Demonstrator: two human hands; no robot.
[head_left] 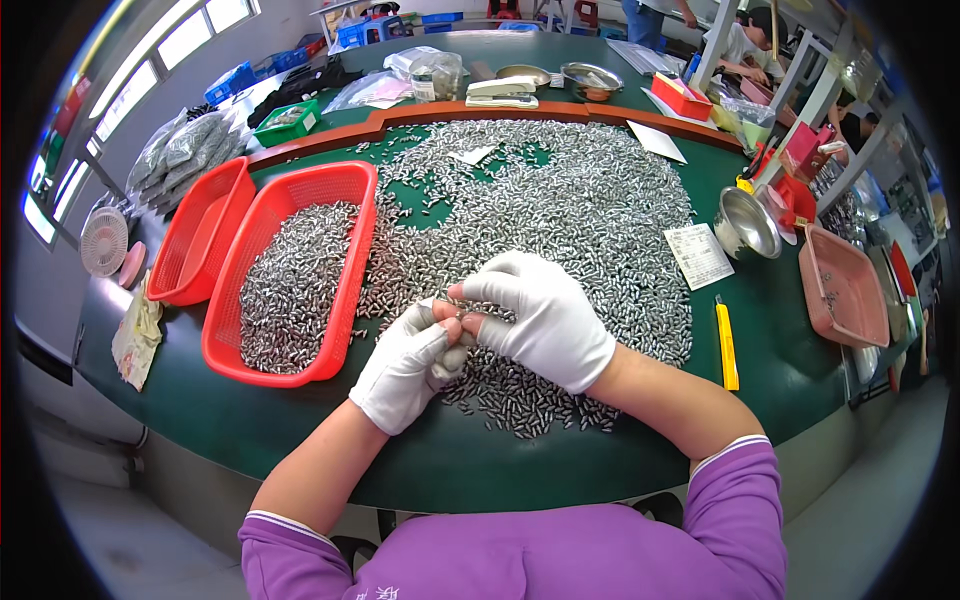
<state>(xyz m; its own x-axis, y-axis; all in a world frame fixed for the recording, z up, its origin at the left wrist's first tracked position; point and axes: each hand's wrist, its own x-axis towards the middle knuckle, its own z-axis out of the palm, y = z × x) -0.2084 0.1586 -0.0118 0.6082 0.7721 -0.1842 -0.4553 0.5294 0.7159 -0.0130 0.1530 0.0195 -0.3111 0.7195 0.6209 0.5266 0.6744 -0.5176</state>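
Observation:
A wide heap of small silvery metal pieces (pixel 610 210), short and spindle-shaped, spreads over the green table. Above its near part, my left hand (pixel 402 372) and my right hand (pixel 550 322) meet, both in white gloves with some fingertips bare. The thumbs and fingers of both are pinched together at one spot. Whatever lies between them is too small and too covered to make out. Left of my hands stands a red perforated plastic basket (pixel 364 215), holding many of the same metal pieces (pixel 295 290).
A second red basket (pixel 180 270) stands farther left, beside a stained cloth (pixel 138 340). To the right lie a printed paper slip (pixel 699 255), a yellow utility knife (pixel 726 345), a steel bowl (pixel 748 224) and a pink tray (pixel 843 285). A brown wooden strip (pixel 420 115) borders the heap's far side.

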